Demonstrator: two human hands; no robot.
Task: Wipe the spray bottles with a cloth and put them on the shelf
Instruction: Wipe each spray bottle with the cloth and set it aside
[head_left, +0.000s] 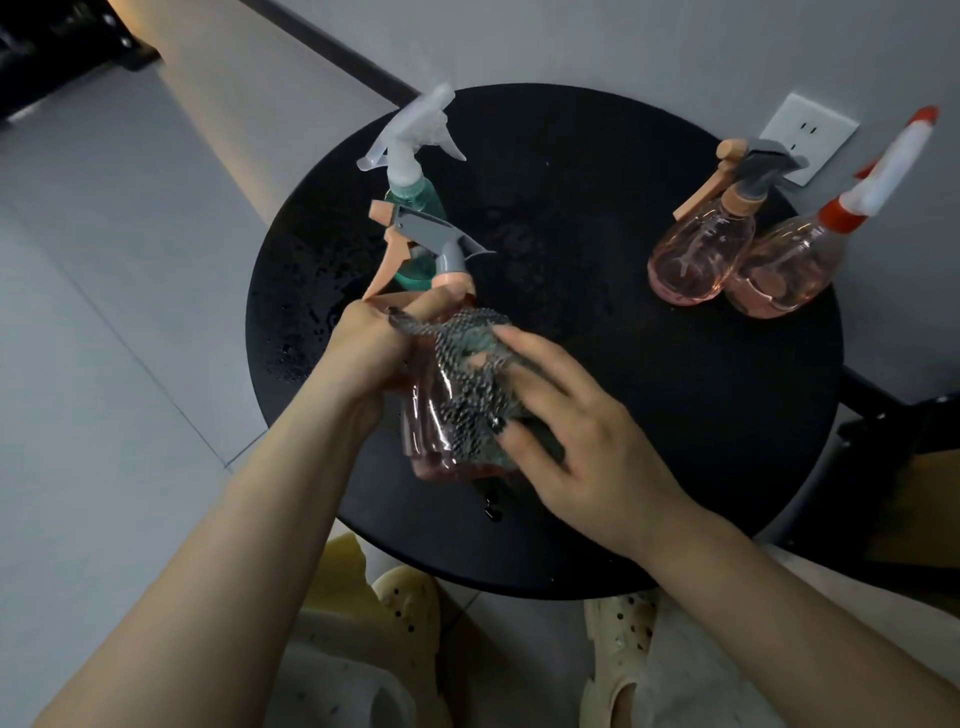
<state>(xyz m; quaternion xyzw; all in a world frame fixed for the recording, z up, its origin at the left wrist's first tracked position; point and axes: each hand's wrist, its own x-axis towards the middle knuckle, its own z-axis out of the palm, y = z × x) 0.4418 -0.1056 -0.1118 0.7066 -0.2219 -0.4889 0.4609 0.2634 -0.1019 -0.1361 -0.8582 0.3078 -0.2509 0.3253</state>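
My left hand (363, 345) grips the neck of a pink transparent spray bottle (428, 431) with a grey and peach trigger head, held above the round black table (623, 415). Against the bottle's side, my right hand (566, 431) presses a grey patterned cloth (472, 384), fingers spread over it. Behind the held bottle stands a green spray bottle (415, 202) with a clear white trigger. At the table's right stand a pink bottle with a grey and peach trigger (701, 249) and a pink bottle with a red and white nozzle (789, 270).
The table stands against a pale wall with a white power socket (808, 137). Water drops speckle the table's left side. Grey floor tiles lie to the left. My feet in pale perforated clogs (618, 649) are under the near edge. Dark furniture stands at the right.
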